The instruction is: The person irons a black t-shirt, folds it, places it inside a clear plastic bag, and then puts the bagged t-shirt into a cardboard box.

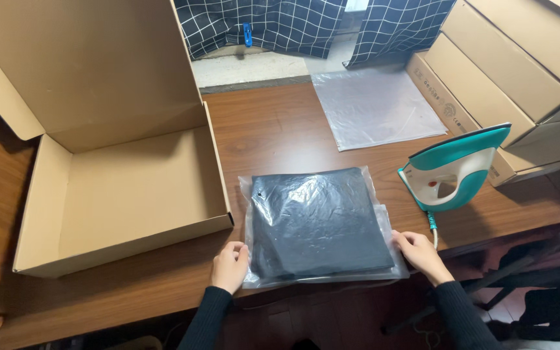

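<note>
A dark folded garment inside a clear plastic bag (319,223) lies flat on the brown wooden table (273,129) near its front edge. My left hand (230,264) grips the bag's near left corner. My right hand (418,254) holds the bag's near right corner. Both sleeves are black. The bag's open end points toward me.
An open cardboard box (118,194) with its lid raised stands to the left. A teal and white iron (455,170) stands upright at the right. An empty clear plastic bag (374,107) lies at the back. Stacked flat cardboard boxes (520,71) fill the right rear corner.
</note>
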